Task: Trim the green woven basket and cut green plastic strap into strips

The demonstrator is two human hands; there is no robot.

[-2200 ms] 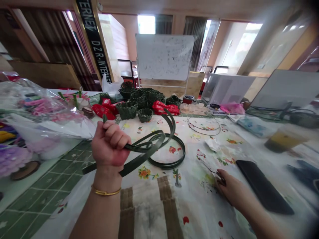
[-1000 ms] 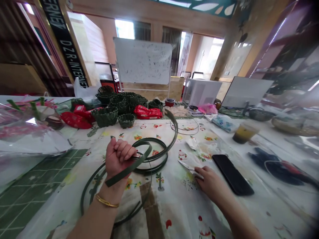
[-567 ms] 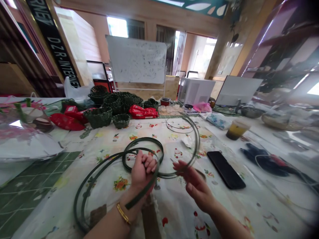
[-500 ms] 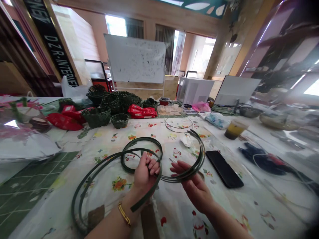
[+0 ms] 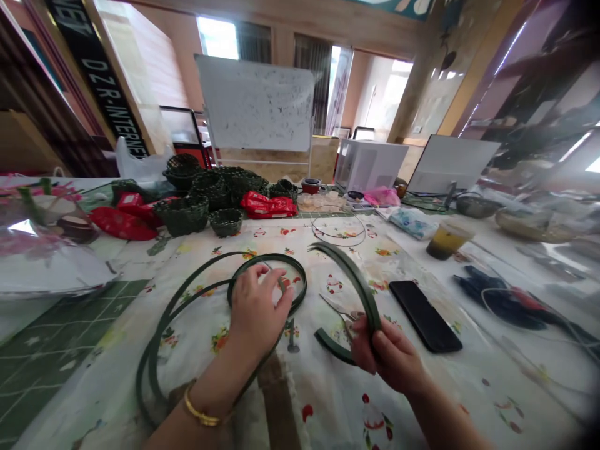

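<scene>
My right hand [image 5: 391, 353] is closed round a bundle of curved dark green flat strips [image 5: 359, 284], whose ends bend away above and below the fist. Below it, partly hidden, lies a pair of scissors [image 5: 336, 305] on the cloth. My left hand [image 5: 257, 306], with a gold bangle at the wrist, is over the left side of a coil of green strip [image 5: 302, 275]. Its fingers are bent but apart, with the thumb out; whether they touch the coil I cannot tell. Longer loops of strip [image 5: 152, 356] curve out to the left.
A black phone [image 5: 424, 315] lies right of my right hand, with a cup of dark liquid [image 5: 447, 240] beyond. Green woven baskets [image 5: 180, 215] and a red packet [image 5: 269, 205] stand along the back. A thin wire ring [image 5: 337, 234] rests on the flowered tablecloth [image 5: 323, 387].
My right hand has turned over and closed on the strip bundle, which lay across its open palm. My left hand has opened from a closed pose and moved left onto the coil.
</scene>
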